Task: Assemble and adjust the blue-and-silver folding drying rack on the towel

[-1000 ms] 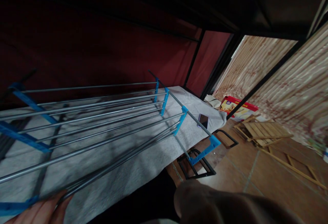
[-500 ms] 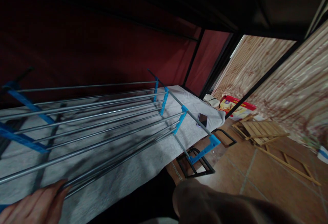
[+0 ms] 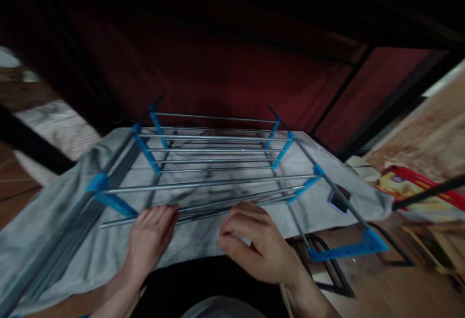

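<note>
A rack frame (image 3: 218, 182) of grey metal rods and blue plastic brackets lies on the cloth-covered surface before me. My left hand (image 3: 152, 238) is closed over loose metal rods (image 3: 203, 207) at the near side of the rack, beside the near left blue bracket (image 3: 116, 204). My right hand (image 3: 254, 243) is just in front of the same rods, its fingers loosely curled, with a gap inside the thumb and nothing visible in it. The near right blue bracket (image 3: 305, 189) is farther right. Whether the right fingertips touch a rod is hard to see.
More grey rods (image 3: 83, 226) lie in a bundle on the grey cloth (image 3: 203, 245) at left. A phone (image 3: 339, 199) rests on the cloth at right. A blue end bracket (image 3: 352, 250) overhangs the edge above a black metal frame (image 3: 330, 269). A red-and-yellow box (image 3: 417, 187) stands beyond.
My view has turned left, bringing the rack's left side and the bundled rods into sight. The left hand remains on the loose rods. My right hand has come in to the near rods.
</note>
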Tool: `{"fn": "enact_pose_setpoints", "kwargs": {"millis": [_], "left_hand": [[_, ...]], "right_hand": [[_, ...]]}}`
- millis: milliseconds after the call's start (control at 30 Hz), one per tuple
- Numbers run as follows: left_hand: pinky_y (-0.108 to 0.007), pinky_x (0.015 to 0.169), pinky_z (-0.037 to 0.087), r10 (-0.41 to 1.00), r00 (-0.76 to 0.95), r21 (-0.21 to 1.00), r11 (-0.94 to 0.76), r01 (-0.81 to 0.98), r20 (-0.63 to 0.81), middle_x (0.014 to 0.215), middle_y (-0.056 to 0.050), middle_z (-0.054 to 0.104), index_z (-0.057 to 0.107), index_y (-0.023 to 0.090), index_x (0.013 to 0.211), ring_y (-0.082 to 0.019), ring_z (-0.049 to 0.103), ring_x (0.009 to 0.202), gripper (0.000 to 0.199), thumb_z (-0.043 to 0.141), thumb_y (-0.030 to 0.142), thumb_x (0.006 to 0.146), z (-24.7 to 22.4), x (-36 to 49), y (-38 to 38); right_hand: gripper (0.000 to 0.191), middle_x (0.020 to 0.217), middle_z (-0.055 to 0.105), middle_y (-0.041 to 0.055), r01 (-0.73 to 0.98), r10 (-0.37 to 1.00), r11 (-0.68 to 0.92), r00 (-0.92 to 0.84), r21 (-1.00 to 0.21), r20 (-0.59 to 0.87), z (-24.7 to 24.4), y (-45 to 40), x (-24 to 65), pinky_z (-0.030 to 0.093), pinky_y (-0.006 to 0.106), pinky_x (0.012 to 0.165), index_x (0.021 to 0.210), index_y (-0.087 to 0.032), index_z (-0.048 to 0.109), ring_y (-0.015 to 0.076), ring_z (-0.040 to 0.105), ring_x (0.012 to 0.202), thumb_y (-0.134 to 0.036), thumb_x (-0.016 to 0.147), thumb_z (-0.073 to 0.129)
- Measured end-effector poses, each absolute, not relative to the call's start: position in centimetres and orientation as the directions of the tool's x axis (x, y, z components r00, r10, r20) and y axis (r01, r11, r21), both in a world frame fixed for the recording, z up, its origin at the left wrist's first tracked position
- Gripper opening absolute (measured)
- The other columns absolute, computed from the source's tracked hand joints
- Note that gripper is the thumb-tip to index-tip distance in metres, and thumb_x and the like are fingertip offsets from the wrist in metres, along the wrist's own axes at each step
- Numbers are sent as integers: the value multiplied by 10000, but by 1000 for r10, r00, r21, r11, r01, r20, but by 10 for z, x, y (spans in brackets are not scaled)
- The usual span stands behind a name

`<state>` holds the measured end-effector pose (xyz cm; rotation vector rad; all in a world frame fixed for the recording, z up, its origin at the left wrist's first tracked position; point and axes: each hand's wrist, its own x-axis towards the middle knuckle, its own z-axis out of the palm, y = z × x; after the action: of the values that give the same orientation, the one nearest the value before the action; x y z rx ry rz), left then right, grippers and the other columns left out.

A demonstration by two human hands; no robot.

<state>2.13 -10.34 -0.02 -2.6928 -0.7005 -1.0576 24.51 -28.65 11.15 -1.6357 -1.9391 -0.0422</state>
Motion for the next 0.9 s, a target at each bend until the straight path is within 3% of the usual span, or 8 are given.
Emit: {"fn": "enact_pose_setpoints", "kwargs": {"millis": [167,333,433,533,600,667,733,900], "left_hand": [[-356,746,424,453,648,47,-839,542,612,859,-52,686,628,184,1057,-212,615,787,157,498,211,973,5,23,-110],[-365,791,436,504,646,95,-824,559,573,905,-56,691,635,180,1082,-212,615,835,173,498,214,982,7,26,-109],[-398,945,425,519,585,138,-809,571,624,1074,-76,688,611,200,1163,-217,624,1006,225,503,165,969,8,25,-112],[-467,1054,374,585,303,274,-697,663,752,1220,-108,628,590,226,1189,-252,572,1165,251,528,177,951,-1,17,-119],[-472,1055,382,650,-37,510,-559,654,759,1192,-108,604,591,225,1123,-263,550,1175,190,557,243,937,-11,9,-120],[-443,1030,413,700,-400,788,-397,470,591,1125,-83,596,583,229,1058,-249,551,1131,173,580,327,915,-20,3,-114],[-402,1000,439,725,-601,940,-294,172,337,1057,-59,610,591,230,1014,-228,569,1067,217,597,405,887,-25,-1,-100],[-349,854,506,847,-514,946,-264,-189,134,849,-52,673,650,194,837,-205,625,838,398,534,573,867,-13,3,-57]], "right_hand": [[298,1318,618,111,962,865,174,-48,-209,499,50,-235,251,390,444,1110,1276,-192,604,223,558,1219,-238,1017,463],[330,1112,702,75,984,915,163,-126,-67,384,13,-214,266,441,395,1020,1295,-200,608,202,633,1019,-154,1004,459],[361,1049,705,68,984,915,174,-149,-33,374,10,-207,272,473,371,921,1339,-201,582,203,640,970,-149,1002,463],[358,1038,704,69,982,908,187,-170,-8,383,10,-203,275,475,376,905,1344,-201,577,205,645,964,-164,1002,476],[350,1032,705,67,982,908,190,-176,1,380,9,-202,276,477,376,899,1335,-203,581,202,651,946,-166,1000,487],[344,1039,705,67,980,909,197,-184,4,375,8,-201,277,478,375,893,1331,-206,582,201,656,943,-169,1001,490],[340,1044,704,69,980,908,198,-184,1,377,8,-201,277,479,371,888,1327,-208,583,202,658,950,-170,1004,484],[336,1025,702,67,980,898,199,-184,5,400,9,-201,277,487,365,871,1317,-226,591,203,659,935,-179,1009,468]]}}
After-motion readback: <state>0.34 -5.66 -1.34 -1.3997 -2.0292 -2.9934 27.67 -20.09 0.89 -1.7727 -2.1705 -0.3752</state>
